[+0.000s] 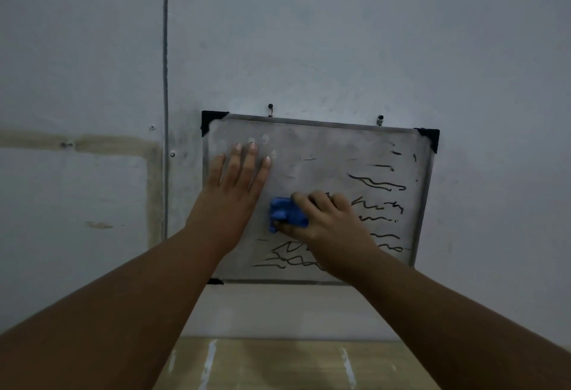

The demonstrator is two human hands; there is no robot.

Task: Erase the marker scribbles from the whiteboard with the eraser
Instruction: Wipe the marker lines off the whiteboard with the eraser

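Blue eraser (289, 215) held tight in my right hand (327, 222); left hand (238, 179) flat on the whiteboard (324, 145). I should rub the scribbles (378, 185) hard.

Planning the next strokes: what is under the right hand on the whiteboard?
The right hand grips the blue eraser against the whiteboard. Scribbles emerge beside the hand; whether any continue underneath is hidden.

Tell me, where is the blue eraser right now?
The blue eraser is pressed on the whiteboard near its lower middle, gripped by the right hand, just right of the flat left hand.
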